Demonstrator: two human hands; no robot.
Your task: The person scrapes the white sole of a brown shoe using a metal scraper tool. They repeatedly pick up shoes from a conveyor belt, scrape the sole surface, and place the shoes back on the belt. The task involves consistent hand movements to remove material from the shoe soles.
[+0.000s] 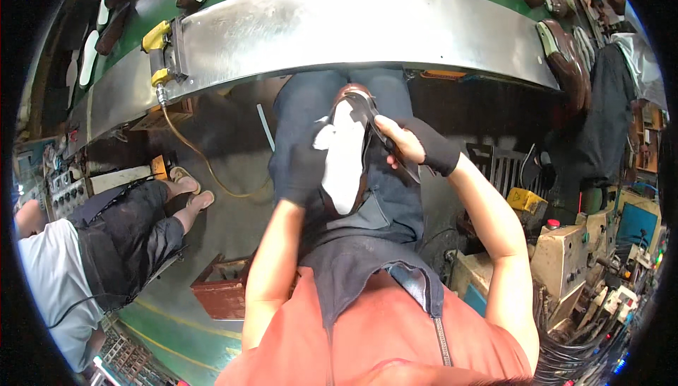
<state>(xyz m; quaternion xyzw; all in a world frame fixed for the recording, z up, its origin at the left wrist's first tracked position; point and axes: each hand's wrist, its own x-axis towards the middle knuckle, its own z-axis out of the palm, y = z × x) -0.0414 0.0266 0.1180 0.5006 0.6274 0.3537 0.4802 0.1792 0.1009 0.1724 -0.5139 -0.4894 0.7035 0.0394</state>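
Note:
A brown shoe [345,153] with a white sole side facing up lies over my lap, its toe toward the metal bench. My left hand [306,169], in a dark fingerless glove, grips it along the left side; the hand is blurred, and white wrapping or material shows near its fingertips. On the shoe's right, my right hand [415,147] wears the same kind of glove, with bare fingers closed around a dark, long-handled tool [372,114]. The tool's upper end rests against the shoe edge near the toe. Its exact kind is partly hidden by my fingers.
A curved metal bench edge [339,26] spans ahead, with a yellow air tool [158,50] and its hose at left. Brown shoes [565,57] stand on the green conveyor. A seated person [106,245] is at left, machines [561,259] at right, a brown crate [220,291] behind left.

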